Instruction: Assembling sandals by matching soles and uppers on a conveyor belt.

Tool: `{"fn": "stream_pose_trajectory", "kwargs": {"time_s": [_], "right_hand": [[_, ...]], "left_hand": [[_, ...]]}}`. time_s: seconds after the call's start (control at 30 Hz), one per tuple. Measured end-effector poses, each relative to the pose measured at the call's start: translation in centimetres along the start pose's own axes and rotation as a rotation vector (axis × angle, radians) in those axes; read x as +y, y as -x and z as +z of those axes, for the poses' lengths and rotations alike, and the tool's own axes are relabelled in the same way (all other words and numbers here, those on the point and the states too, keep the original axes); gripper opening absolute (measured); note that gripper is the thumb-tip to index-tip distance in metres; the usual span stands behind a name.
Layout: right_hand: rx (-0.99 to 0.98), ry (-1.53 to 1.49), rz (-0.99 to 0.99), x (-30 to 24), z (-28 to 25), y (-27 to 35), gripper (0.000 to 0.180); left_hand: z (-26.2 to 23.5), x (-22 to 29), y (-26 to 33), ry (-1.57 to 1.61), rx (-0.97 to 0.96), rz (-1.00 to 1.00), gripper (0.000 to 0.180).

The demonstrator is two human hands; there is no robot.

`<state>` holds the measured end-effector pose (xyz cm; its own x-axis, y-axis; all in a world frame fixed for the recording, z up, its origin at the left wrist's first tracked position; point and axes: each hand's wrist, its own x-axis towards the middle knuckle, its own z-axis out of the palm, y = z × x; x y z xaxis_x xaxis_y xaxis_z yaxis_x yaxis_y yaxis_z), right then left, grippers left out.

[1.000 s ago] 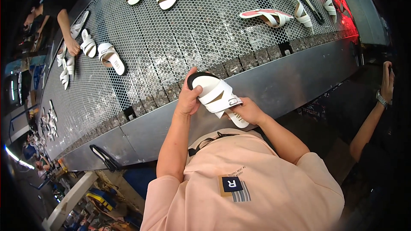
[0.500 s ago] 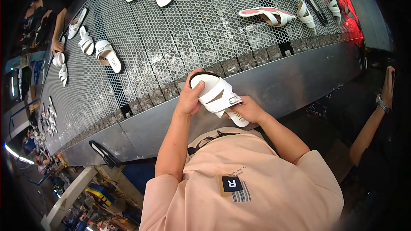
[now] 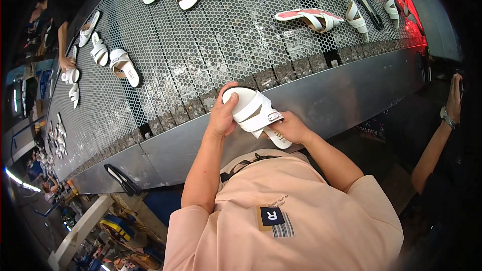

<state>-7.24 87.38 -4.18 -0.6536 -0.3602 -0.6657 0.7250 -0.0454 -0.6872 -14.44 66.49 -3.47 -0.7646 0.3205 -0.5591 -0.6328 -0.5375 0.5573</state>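
Between my two hands, in front of my belly, is a white slide sandal (image 3: 252, 112) with crossed straps, a small buckle and a dark edge at its toe end. My left hand (image 3: 222, 115) grips the toe end, its thumb pressed on the insole and its fingers behind. At the strap and buckle side, my right hand (image 3: 292, 128) is closed on the sandal nearer its heel; some of its fingers are hidden under the sole. The heel end points toward my body.
A perforated metal conveyor (image 3: 211, 45) with a steel side panel (image 3: 331, 86) runs in front of me. White sandals (image 3: 124, 68) lie on it, and one sandal (image 3: 310, 19) rests beside dark soles. A co-worker's hand (image 3: 67, 63) touches sandals at left; another person's arm (image 3: 436, 135) shows at right.
The sandals on the conveyor have shifted slightly left. The co-worker's hand at far left has moved a little. My hands and the held sandal have stayed almost still.
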Motion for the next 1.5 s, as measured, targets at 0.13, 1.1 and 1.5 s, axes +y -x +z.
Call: {"fn": "stream_pose_trajectory", "kwargs": {"time_s": [0.13,1.1,1.5], "right_hand": [[0.0,0.072,-0.031,-0.8,-0.2,0.3,0.021],[-0.12,0.371,-0.057,-2.2,-2.9,1.4,0.025],[-0.131,0.557,-0.071,-3.5,-4.8,1.7,0.034]], "left_hand": [[0.6,-0.2,0.2,-0.029,0.056,-0.004,0.037],[4.4,4.7,2.1,-1.215,-0.005,-0.025,0.031],[3.4,1.9,0.8,-1.079,0.067,-0.039,0.015]]}}
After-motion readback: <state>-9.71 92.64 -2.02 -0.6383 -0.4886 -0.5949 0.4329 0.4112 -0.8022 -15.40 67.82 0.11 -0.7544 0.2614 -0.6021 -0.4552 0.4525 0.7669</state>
